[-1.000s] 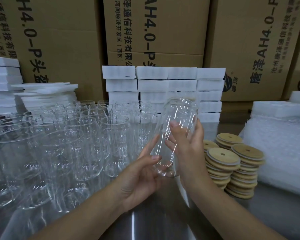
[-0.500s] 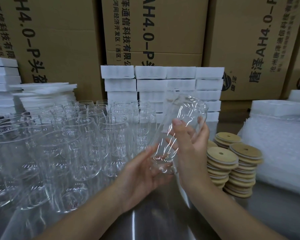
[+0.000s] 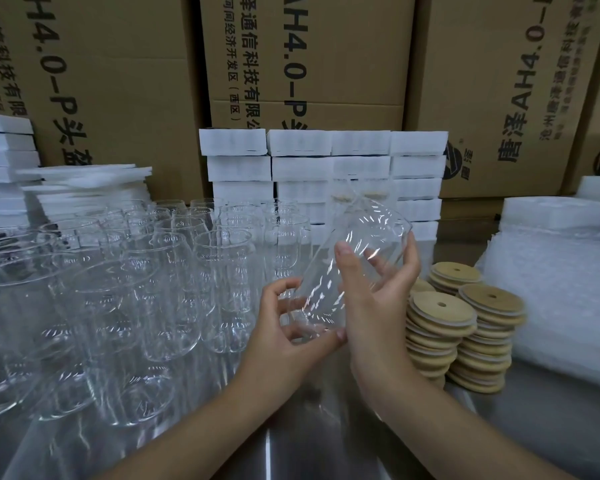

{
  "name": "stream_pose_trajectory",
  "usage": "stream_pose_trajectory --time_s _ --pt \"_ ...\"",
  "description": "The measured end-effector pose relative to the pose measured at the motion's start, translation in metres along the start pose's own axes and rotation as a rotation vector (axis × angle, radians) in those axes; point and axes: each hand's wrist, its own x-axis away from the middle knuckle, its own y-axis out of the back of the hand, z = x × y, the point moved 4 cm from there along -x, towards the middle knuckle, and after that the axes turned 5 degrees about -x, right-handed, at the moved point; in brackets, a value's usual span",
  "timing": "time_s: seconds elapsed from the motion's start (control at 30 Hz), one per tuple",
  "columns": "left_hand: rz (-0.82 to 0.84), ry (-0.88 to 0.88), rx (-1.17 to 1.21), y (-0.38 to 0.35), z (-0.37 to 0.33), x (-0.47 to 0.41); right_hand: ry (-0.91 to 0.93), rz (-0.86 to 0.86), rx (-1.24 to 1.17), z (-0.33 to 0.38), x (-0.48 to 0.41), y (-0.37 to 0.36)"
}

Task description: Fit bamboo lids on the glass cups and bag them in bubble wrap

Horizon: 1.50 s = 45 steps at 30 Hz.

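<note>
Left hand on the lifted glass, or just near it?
Touching. Head view: left hand curls round the glass base, thumb against it; right hand grips its side.

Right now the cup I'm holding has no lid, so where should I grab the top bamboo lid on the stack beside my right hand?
Probably pinch the top bamboo lid by opposite rim edges, from above: it lies flat, uppermost on the stack, its edge exposed. The right hand is closest.
</note>
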Motion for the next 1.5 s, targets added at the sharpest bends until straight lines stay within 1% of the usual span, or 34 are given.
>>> stream_pose_trajectory --time_s 0.17,0.33,0.43,0.53,0.63,0.7,0.77,0.9,1.0,1.1,1.17,1.23,1.27,1.3,1.37,1.4,1.43,1.5 --pt "0.030 0.041 -0.058 0.001 -0.003 0.001 -0.090 -0.003 -0.022 -0.004 -0.005 0.003" --pt "0.074 0.118 0.044 0.000 -0.002 -0.002 -0.211 0.041 -0.088 -0.006 -0.005 0.001" --pt "0.096 0.161 0.058 -0.001 0.001 -0.004 -0.269 0.064 -0.115 -0.006 -0.003 0.000" --pt "0.147 0.267 0.182 -0.004 0.003 -0.004 -0.344 0.067 -0.151 -0.007 -0.001 -0.001" --pt "0.259 0.404 0.278 -0.010 0.006 -0.002 -0.419 0.067 -0.198 -0.011 0.000 -0.001" --pt "0.333 0.473 0.291 -0.011 0.009 0.000 -0.441 0.061 -0.174 -0.014 -0.001 0.000" --pt "0.369 0.511 0.305 -0.012 0.011 0.001 -0.449 0.049 -0.126 -0.016 -0.003 0.001" --pt "0.354 0.528 0.307 -0.011 0.012 0.000 -0.466 0.041 -0.016 -0.016 -0.004 0.003" --pt "0.284 0.476 0.307 -0.008 0.012 -0.004 -0.395 0.111 0.080 -0.012 -0.002 -0.001" --pt "0.223 0.384 0.291 0.000 0.012 -0.007 -0.220 0.252 0.286 -0.001 0.002 -0.007" --pt "0.234 0.334 0.313 0.002 0.010 -0.006 -0.185 0.367 0.403 0.006 0.004 -0.012" --pt "0.272 0.292 0.316 0.002 0.009 -0.005 -0.173 0.473 0.569 0.015 0.004 -0.013" --pt "0.278 0.281 0.302 0.001 0.009 -0.004 -0.120 0.485 0.682 0.020 0.002 -0.011" --pt "0.268 0.277 0.280 0.001 0.010 -0.004 0.002 0.455 0.808 0.028 0.000 -0.008" --pt "0.229 0.281 0.220 0.002 0.014 -0.005 0.340 0.309 1.075 0.051 -0.007 -0.002" --pt "0.216 0.282 0.185 0.003 0.015 -0.006 0.449 0.234 1.187 0.061 -0.009 0.000" --pt "0.209 0.281 0.155 0.003 0.017 -0.007 0.483 0.172 1.282 0.070 -0.013 0.004" --pt "0.199 0.283 0.120 0.004 0.018 -0.008 0.404 0.100 1.487 0.080 -0.023 0.017"
